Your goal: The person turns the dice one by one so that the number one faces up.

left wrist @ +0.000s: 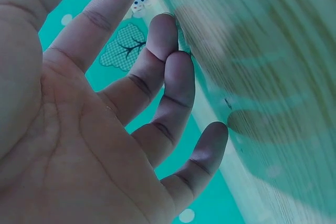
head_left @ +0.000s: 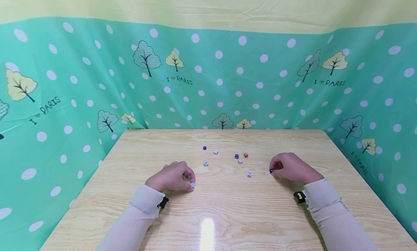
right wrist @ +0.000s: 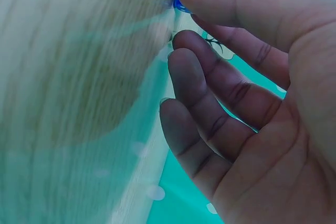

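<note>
My left hand (head_left: 175, 176) pinches a white die (head_left: 192, 185) between thumb and forefinger at the left of the wooden table. On the right, my right hand (head_left: 291, 166) pinches a dark blue die (head_left: 271, 171) low at the tabletop. In the right wrist view, part of that blue die (right wrist: 181, 2) shows behind the thumb. Between the hands lie loose dice: a white die (head_left: 249, 174) nearer the right hand, another white die (head_left: 206, 164) nearer the left, and farther back a red die (head_left: 245, 155) beside a blue die (head_left: 236, 156).
A further white die (head_left: 240, 161) lies just in front of the blue and red pair. At the back are a white die (head_left: 215, 152) and a blue die (head_left: 204, 148). A green dotted curtain (head_left: 219, 68) surrounds the wooden table (head_left: 247, 218) at the back and sides.
</note>
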The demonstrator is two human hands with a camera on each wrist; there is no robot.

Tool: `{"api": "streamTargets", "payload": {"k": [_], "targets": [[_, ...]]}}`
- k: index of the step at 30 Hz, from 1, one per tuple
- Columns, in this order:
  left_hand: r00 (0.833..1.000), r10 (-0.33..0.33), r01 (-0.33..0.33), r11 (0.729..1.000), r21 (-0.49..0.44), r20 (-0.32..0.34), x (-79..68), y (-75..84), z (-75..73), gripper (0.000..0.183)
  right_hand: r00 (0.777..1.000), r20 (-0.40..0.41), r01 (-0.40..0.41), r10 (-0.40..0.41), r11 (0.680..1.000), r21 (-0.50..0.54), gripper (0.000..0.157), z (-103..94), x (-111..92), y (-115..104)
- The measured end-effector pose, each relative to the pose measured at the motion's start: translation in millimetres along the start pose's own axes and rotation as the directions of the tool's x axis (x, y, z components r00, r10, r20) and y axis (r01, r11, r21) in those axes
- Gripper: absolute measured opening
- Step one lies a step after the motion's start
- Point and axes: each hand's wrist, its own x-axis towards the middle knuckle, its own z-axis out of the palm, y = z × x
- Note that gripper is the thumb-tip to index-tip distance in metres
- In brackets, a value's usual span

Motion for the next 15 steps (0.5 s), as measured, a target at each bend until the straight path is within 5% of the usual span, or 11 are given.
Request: {"api": "streamTargets", "payload": {"k": [15], "targets": [[1.000, 0.000, 0.000, 1.000, 0.022, -0.007, -1.2, 0.5, -0.7, 0.022, 0.999, -0.036, 0.039, -0.041, 0.997, -0.061, 0.016, 0.0, 0, -21]]}}
